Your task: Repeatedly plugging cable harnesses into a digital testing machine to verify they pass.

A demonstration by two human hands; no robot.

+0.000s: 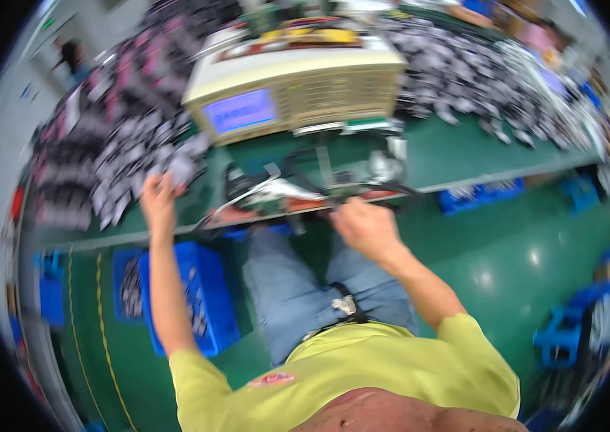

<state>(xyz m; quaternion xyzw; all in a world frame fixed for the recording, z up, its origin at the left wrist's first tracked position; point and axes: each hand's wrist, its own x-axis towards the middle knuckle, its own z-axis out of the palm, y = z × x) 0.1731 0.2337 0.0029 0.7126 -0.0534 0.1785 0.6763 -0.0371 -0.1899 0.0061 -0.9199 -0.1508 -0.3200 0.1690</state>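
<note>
My left hand (159, 204) is raised at the near edge of a heap of small grey and white pieces (131, 160) on the left of the table. Motion smears its fingers, so whether a piece is between them cannot be made out. My right hand (366, 227) is closed at the table's front edge, beside a low work fixture (294, 194) with black and white cables and reddish parts. Whatever the right fingers hold is hidden. Behind the fixture stands a beige bench instrument (337, 90) with a lit blue screen (241, 111).
More grey and white pieces (463, 75) are heaped at the back right of the green table (434, 158). Dark bundles with pink bits (67, 162) line the far left. Below stand a blue bin (208, 302) and blue stools (561, 335). People are visible in the background.
</note>
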